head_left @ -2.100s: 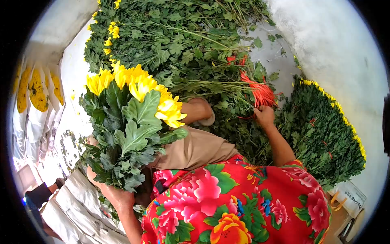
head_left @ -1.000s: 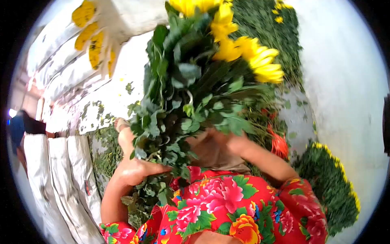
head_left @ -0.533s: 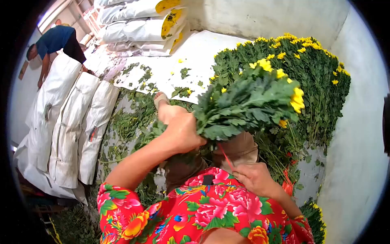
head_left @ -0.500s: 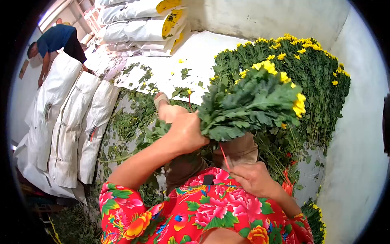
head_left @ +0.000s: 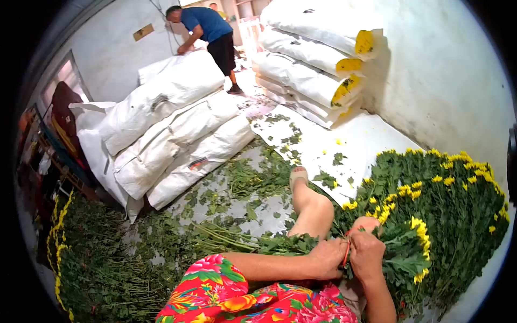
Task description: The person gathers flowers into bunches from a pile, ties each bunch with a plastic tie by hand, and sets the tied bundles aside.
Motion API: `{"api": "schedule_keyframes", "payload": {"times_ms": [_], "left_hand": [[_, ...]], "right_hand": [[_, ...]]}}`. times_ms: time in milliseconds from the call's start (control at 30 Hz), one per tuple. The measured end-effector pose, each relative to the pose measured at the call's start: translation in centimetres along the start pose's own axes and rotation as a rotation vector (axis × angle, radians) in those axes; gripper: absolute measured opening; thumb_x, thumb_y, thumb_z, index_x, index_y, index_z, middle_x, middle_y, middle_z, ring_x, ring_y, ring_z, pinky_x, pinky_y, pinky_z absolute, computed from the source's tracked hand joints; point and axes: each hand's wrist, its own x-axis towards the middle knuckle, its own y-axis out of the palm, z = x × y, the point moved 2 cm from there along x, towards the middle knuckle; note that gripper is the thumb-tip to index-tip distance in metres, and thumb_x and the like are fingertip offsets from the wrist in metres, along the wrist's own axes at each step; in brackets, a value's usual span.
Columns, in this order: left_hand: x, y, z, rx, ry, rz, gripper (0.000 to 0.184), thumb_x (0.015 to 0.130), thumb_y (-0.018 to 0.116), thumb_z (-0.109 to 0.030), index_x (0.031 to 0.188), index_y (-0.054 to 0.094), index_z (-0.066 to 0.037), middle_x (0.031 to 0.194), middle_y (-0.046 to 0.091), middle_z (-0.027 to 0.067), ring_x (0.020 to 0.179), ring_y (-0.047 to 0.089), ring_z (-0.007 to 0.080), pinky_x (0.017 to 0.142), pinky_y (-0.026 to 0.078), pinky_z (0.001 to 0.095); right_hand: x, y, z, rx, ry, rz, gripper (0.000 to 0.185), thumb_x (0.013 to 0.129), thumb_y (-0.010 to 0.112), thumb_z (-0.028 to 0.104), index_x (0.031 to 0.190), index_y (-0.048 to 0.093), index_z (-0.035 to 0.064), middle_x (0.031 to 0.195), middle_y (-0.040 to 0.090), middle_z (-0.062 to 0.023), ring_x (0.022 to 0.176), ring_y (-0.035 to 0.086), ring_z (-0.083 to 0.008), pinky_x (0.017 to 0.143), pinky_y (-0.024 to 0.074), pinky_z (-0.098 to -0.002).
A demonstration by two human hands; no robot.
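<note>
A bunch of yellow chrysanthemums lies across my lap. Its flower heads point right, and the leafy stems stick out to the left. Around the stems runs a red string, showing between my two hands. My left hand is closed at the string's left side, fingers curled in. Close against it, my right hand is closed on the string from the right, knuckles up. The string's ends are hidden within the fingers.
A large heap of yellow chrysanthemums stands at right by the wall. More flowers lie at left. White wrapped bundles are piled ahead, with another stack behind. Loose leaves litter the floor. A person bends over the far bundles.
The view has swung left. The bunch has come down to my lap. My left hand has left its grip around the bunch, and both hands now meet at the string on the stems.
</note>
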Motion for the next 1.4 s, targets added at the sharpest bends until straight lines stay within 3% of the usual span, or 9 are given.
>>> {"api": "schedule_keyframes", "payload": {"times_ms": [100, 167, 233, 467, 533, 700, 867, 1167, 1400], "left_hand": [[1.3, -1.6, 0.3, -0.187, 0.185, 0.124, 0.057, 0.076, 0.075, -0.034, 0.104, 0.049, 0.009, 0.103, 0.058, 0.0295, 0.099, 0.061, 0.0414, 0.081, 0.051, 0.0474], [3.5, -4.0, 1.1, -0.164, 0.096, 0.482, 0.032, 0.085, 0.066, -0.028, 0.086, 0.060, 0.003, 0.106, 0.059, 0.0267, 0.097, 0.061, 0.0406, 0.082, 0.049, 0.0482], [4.4, -3.6, 2.5, 0.211, 0.086, 0.466, 0.021, 0.081, 0.065, -0.020, 0.078, 0.066, 0.001, 0.111, 0.061, 0.0227, 0.101, 0.061, 0.0365, 0.086, 0.047, 0.0479], [2.6, -8.9, 0.5, 0.482, 0.734, -0.365, 0.016, 0.075, 0.066, -0.015, 0.082, 0.071, -0.002, 0.107, 0.060, 0.0151, 0.107, 0.056, 0.0298, 0.086, 0.045, 0.0403], [2.9, -6.5, 1.4, -0.064, 0.559, 0.162, 0.016, 0.086, 0.064, -0.016, 0.085, 0.068, -0.001, 0.103, 0.060, 0.0150, 0.099, 0.055, 0.0289, 0.085, 0.044, 0.0398], [2.1, -2.7, 3.3, -0.833, 0.581, 0.048, 0.026, 0.101, 0.054, -0.023, 0.090, 0.058, 0.000, 0.089, 0.061, 0.0099, 0.084, 0.052, 0.0236, 0.079, 0.043, 0.0372], [1.8, 0.7, 4.2, -1.424, 0.117, 0.264, 0.024, 0.103, 0.052, -0.027, 0.099, 0.057, -0.004, 0.081, 0.060, 0.0013, 0.069, 0.052, 0.0096, 0.060, 0.042, 0.0248], [2.2, 2.3, 4.2, -1.537, 0.122, 0.207, 0.025, 0.099, 0.058, -0.018, 0.118, 0.054, -0.003, 0.092, 0.061, 0.0018, 0.076, 0.056, 0.0088, 0.061, 0.043, 0.0228], [1.9, 1.9, 2.8, -1.233, 0.247, 0.112, 0.015, 0.091, 0.066, -0.006, 0.103, 0.065, 0.003, 0.089, 0.064, 0.0020, 0.083, 0.056, 0.0081, 0.073, 0.049, 0.0262]], "right_hand": [[-1.0, 0.2, -0.8, 0.001, 0.019, 0.016, 0.010, 0.076, 0.066, 0.006, 0.075, 0.056, 0.0066, 0.070, 0.059, -0.0138, 0.069, 0.061, -0.0360, 0.058, 0.0476, -0.0456], [-0.8, 0.5, -1.2, -0.062, -0.009, 0.060, 0.010, 0.075, 0.066, 0.006, 0.075, 0.056, 0.0069, 0.070, 0.059, -0.0129, 0.069, 0.061, -0.0353, 0.057, 0.0477, -0.0450], [-0.8, 0.6, -1.0, -0.086, 0.009, 0.067, 0.012, 0.075, 0.067, 0.006, 0.074, 0.056, 0.0070, 0.071, 0.059, -0.0122, 0.069, 0.061, -0.0343, 0.057, 0.0474, -0.0446], [-0.6, 0.7, -1.0, -0.054, 0.052, 0.066, 0.010, 0.076, 0.066, 0.006, 0.076, 0.056, 0.0059, 0.072, 0.058, -0.0137, 0.070, 0.060, -0.0361, 0.058, 0.0462, -0.0460], [-0.5, 0.6, -1.2, 0.022, 0.086, 0.044, 0.009, 0.077, 0.065, 0.005, 0.078, 0.056, 0.0048, 0.072, 0.057, -0.0155, 0.070, 0.059, -0.0379, 0.059, 0.0452, -0.0464], [-0.2, 0.2, -1.1, 0.112, 0.134, 0.045, 0.009, 0.078, 0.065, 0.005, 0.078, 0.056, 0.0034, 0.072, 0.056, -0.0174, 0.071, 0.058, -0.0393, 0.059, 0.0437, -0.0467], [-0.2, -0.3, -1.0, 0.178, 0.221, 0.075, 0.008, 0.079, 0.066, 0.005, 0.076, 0.059, 0.0031, 0.074, 0.058, -0.0179, 0.070, 0.058, -0.0391, 0.059, 0.0439, -0.0440], [-2.2, -0.8, -1.0, 0.274, 0.039, -0.121, 0.006, 0.081, 0.064, -0.002, 0.086, 0.063, -0.0005, 0.070, 0.054, -0.0132, 0.061, 0.053, -0.0290, 0.056, 0.0412, -0.0358], [-1.9, -1.1, -0.4, 0.282, -0.035, -0.115, 0.014, 0.074, 0.069, -0.003, 0.086, 0.064, 0.0020, 0.069, 0.052, -0.0127, 0.062, 0.052, -0.0308, 0.054, 0.0391, -0.0382]]}}
